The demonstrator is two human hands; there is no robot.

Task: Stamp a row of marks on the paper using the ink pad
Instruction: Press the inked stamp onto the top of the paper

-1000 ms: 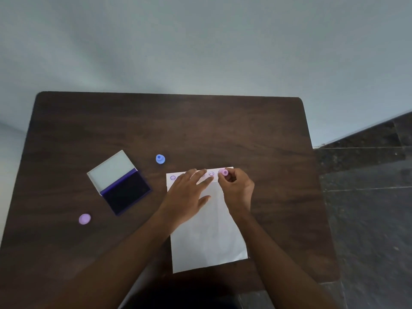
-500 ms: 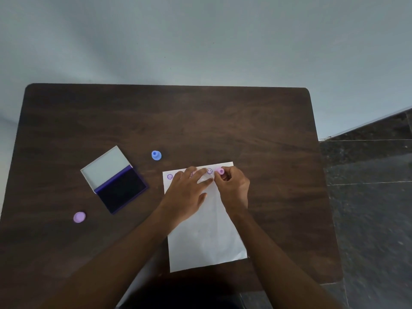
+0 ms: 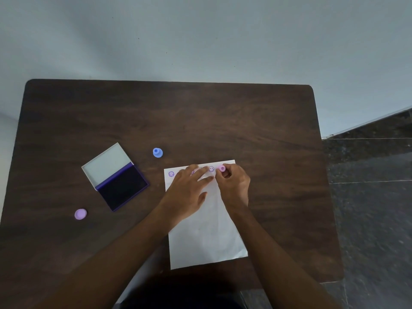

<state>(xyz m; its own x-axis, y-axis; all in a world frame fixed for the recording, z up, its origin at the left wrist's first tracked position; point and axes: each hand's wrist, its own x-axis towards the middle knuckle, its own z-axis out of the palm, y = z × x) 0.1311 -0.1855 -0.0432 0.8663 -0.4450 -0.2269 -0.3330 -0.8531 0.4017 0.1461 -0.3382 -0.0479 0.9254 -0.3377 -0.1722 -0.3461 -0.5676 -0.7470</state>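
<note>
Lilac cap (image 3: 80, 214) lay on dark counter (image 3: 223, 121) far left, then open ink pad (image 3: 116, 178) with lid flipped back, then blue stamp (image 3: 157, 152) standing just beyond paper (image 3: 207, 233). Left hand (image 3: 187, 192) lay flat on paper's top, fingers straight, partly covering row of purple face marks (image 3: 211, 169). Right hand (image 3: 234, 186) pinched pink stamp (image 3: 221, 168), grip clamped on it, pressed down at row's right end.

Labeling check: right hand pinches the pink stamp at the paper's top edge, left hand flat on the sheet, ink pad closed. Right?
Not quite: the ink pad lies open, lid folded back, per the head view. The rest holds: right hand pinches the pink stamp at the paper top edge, left hand flat on it.
</note>
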